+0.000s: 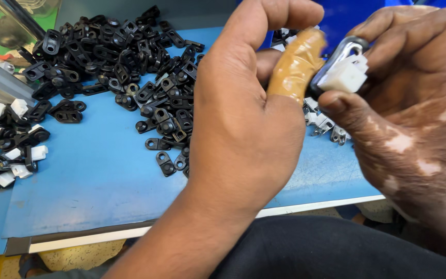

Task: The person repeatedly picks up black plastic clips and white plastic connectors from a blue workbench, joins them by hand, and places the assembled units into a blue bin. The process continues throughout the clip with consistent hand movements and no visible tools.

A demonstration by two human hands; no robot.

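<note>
Two hands meet above the desk [94,175]: right hand [414,108] pinches a white clip [344,75] seated in a black bracket, fingers closed on it; left hand [249,119], thumb taped, presses beside it. Best kept square, pressure even. Black brackets [120,62] lie heaped behind.

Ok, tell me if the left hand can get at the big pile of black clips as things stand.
Probably yes. The black clips lie in the open on the blue mat, just beyond the left hand, with nothing between. But that hand is busy at the white and black part the right hand holds.
</note>
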